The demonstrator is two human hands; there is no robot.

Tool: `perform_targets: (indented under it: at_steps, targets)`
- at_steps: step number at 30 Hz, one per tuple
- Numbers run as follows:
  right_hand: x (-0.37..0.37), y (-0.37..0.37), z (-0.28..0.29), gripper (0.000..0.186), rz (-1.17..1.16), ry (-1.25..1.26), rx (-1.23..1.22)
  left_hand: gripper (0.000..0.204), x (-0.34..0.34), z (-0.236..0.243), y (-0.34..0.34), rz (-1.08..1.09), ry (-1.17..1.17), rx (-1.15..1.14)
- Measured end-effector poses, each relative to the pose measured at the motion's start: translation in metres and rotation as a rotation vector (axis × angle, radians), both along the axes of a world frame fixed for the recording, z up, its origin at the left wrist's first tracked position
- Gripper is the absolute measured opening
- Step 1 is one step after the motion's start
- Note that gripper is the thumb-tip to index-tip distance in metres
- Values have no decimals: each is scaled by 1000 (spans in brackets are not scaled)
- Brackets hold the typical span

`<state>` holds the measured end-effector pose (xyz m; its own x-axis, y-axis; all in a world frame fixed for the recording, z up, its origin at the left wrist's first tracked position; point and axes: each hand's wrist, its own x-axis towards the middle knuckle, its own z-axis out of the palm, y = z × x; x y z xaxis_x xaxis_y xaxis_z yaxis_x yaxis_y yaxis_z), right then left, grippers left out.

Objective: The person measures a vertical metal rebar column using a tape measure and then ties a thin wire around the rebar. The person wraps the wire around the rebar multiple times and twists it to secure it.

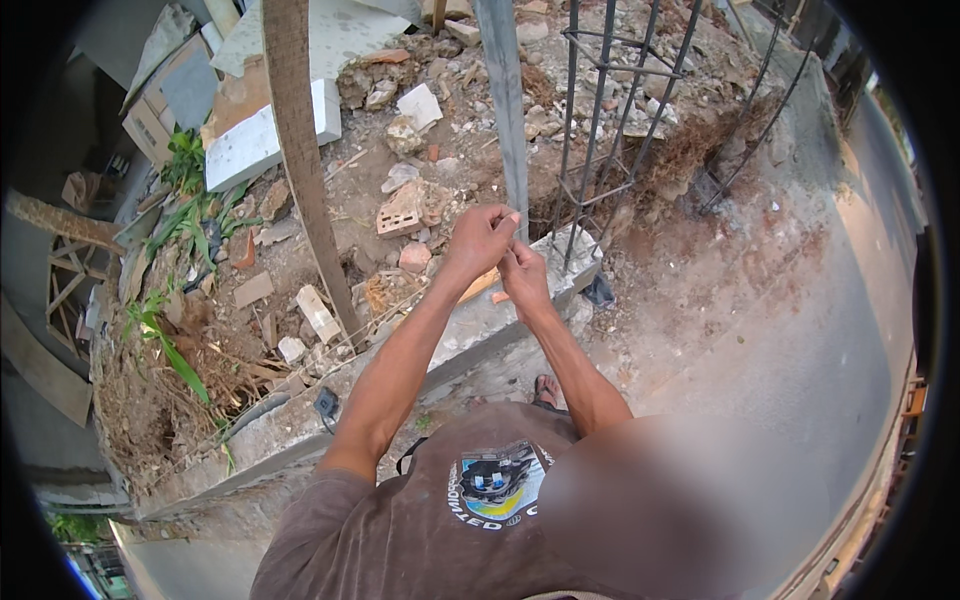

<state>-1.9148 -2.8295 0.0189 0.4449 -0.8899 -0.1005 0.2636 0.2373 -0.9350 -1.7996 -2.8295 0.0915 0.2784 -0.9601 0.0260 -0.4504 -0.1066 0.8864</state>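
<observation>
Both of my hands meet in front of an upright grey post (508, 130), just above a concrete ledge (470, 335). My left hand (482, 242) is closed, with thumb and fingertips pinched together near the post. Slightly lower and to the right, my right hand (524, 277) is also closed in a pinch, its fingertips nearly touching the left hand. Whatever lies between the fingers is too small or hidden to make out. Behind the hands, a strip of light wood (478, 287) rests along the ledge.
A rebar cage (610, 120) rises from the ledge at right. Left of my hands, a brown plank (300, 170) stands tilted. Rubble with a broken brick (400, 218) and a white block (245, 150) covers the ground beyond. A small dark device (326, 402) sits on the ledge.
</observation>
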Motion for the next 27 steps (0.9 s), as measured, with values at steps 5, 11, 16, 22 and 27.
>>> perform_targets:
  at_steps: [5, 11, 16, 22, 27]
  targets:
    - [5, -9, 3, 21, -21, -14, -12, 22, 7, 13, -10, 38, 290, -145]
    - [3, -20, 16, 23, 33, -18, -93, 19, 18, 19, -7, 58, 454, -31]
    - [-2, -15, 26, 20, 113, -90, -50, 18, 36, 10, -13, 57, 295, 187]
    - [-16, -5, 27, 20, 59, -83, 12, 20, 32, 4, -16, 26, 430, 128]
    - [-45, -26, 25, 19, -98, -266, 265, 18, 27, 5, -19, 24, 546, 94]
